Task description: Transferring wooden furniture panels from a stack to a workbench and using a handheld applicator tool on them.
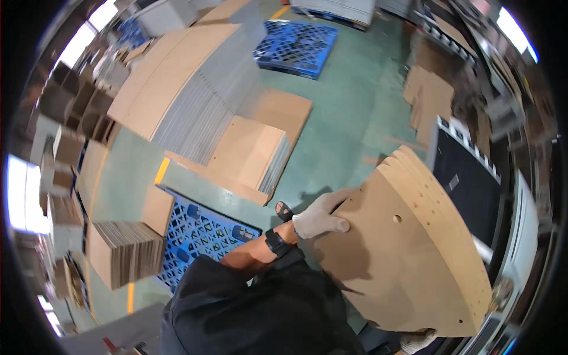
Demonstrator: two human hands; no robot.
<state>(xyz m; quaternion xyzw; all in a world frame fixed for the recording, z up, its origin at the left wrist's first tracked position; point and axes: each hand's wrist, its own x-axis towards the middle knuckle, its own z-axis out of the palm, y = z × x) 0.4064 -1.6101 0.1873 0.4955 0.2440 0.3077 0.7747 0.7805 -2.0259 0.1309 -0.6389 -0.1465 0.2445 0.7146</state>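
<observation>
Two gloved hands held a stack of cardboard sheets (408,254): left hand (319,216) gripped the upper left edge, fingers curled over it; right hand (417,342) sat at the bottom corner, mostly hidden, grip unclear. Stack lay to the person's right, long axis running top-left to bottom-right, beside a blue pallet (198,234) on the green floor (349,118).

matt cardboard, knit cloth, moulded plastic

the stack of cardboard sheets (414,248) at lower right looks matt brown and smooth-faced, its layered edges ribbed; the left hand (319,216) wears a pale knit cloth glove with a fine rough weave, as does the right hand (417,342) at the bottom edge. the blue pallet (201,234) at lower left is moulded plastic with a dull sheen. the green floor (349,118) looks smooth and faintly glossy.
</observation>
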